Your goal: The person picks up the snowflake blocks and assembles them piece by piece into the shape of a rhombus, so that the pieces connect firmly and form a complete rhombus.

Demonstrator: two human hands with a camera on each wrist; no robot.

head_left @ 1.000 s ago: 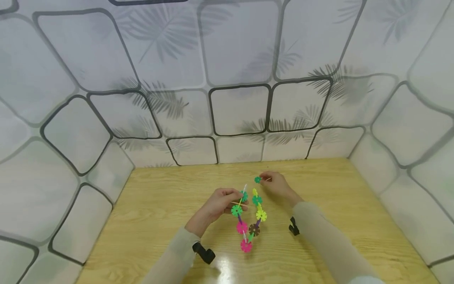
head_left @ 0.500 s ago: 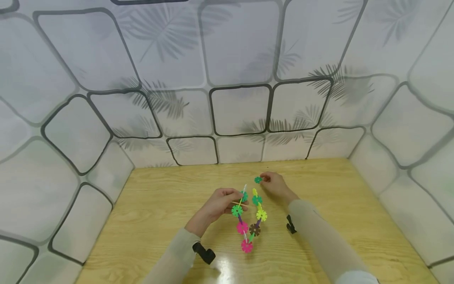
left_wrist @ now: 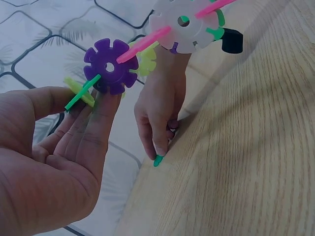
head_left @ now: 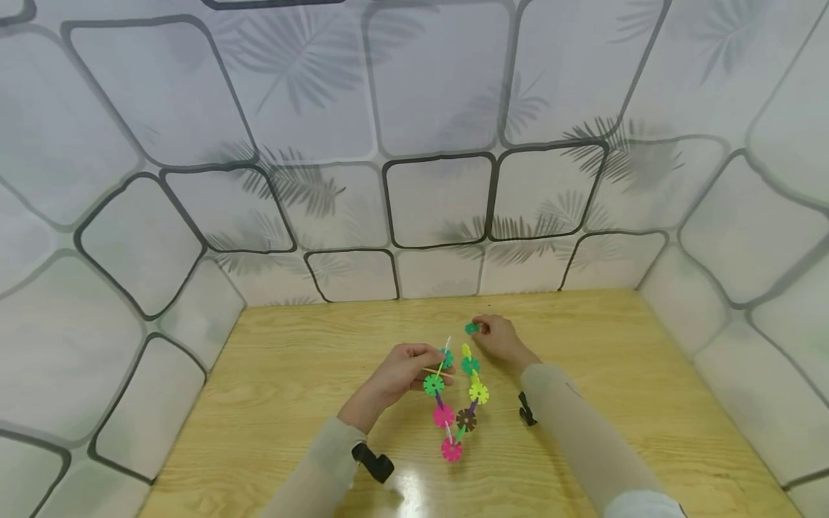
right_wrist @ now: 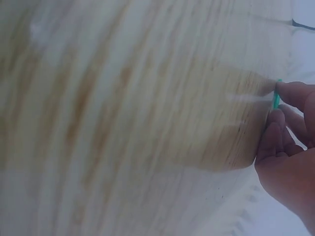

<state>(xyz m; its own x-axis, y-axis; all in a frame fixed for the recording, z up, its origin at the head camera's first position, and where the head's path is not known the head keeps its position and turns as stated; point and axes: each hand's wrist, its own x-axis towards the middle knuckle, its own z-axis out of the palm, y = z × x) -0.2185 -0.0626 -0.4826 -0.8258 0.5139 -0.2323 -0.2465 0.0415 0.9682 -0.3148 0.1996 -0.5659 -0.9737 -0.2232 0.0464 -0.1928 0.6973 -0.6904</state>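
Note:
Near the middle of the table, my left hand (head_left: 404, 368) pinches the upper left end of a chain of interlocking snowflake discs (head_left: 443, 416). The chain hangs in a V, with pink, green, yellow and brown discs slotted together. In the left wrist view, a purple disc (left_wrist: 110, 66), a pink disc (left_wrist: 145, 44) and a white disc (left_wrist: 182, 24) show beside the left hand's fingertips. Farther back, my right hand (head_left: 501, 337) pinches a loose green snowflake disc (head_left: 471, 328) between thumb and fingertips. This disc (right_wrist: 276, 96) is seen edge-on, close to the tabletop, in the right wrist view.
Beneath both hands is a light wooden table (head_left: 291, 403). A patterned pale wall covering (head_left: 440, 201) stands along its back and sides. Black straps with small mounts (head_left: 373, 462) sit on both wrists.
My right forearm has swung slightly left, while its fingers stay at about the same spot with the green disc. The left hand holds still, and the chain sways a little to the right.

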